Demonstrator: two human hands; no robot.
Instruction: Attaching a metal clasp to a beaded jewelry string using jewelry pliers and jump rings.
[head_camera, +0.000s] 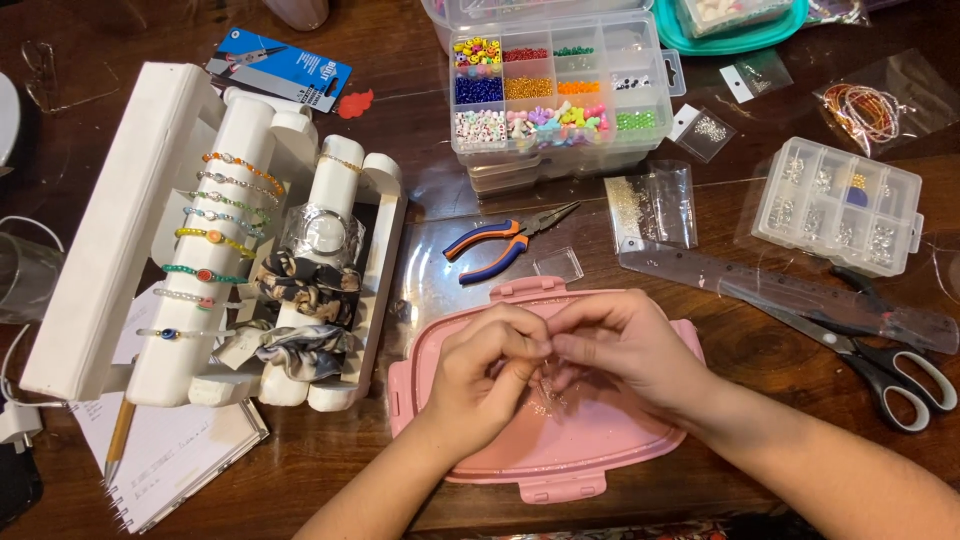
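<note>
Head view — pink tray (600, 455) long axis left-right

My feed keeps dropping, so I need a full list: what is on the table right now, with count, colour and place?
pink lid: one, pink, near edge, under the hands
pliers: one, orange and blue handles, centre
bead organiser: one stack, clear, mixed coloured beads, top centre
small compartment box: one, clear, right
ruler: one, clear, right of centre
scissors: one, black and grey handles, far right
display stand: one, white, left, with beaded bracelets and scrunchies
notebook: one, white pages, lower left
pencil: one, on the notebook
small bags: several, clear, around the organiser
left hand: fingertips pinched over the lid
right hand: fingertips pinched, meeting the left
</note>
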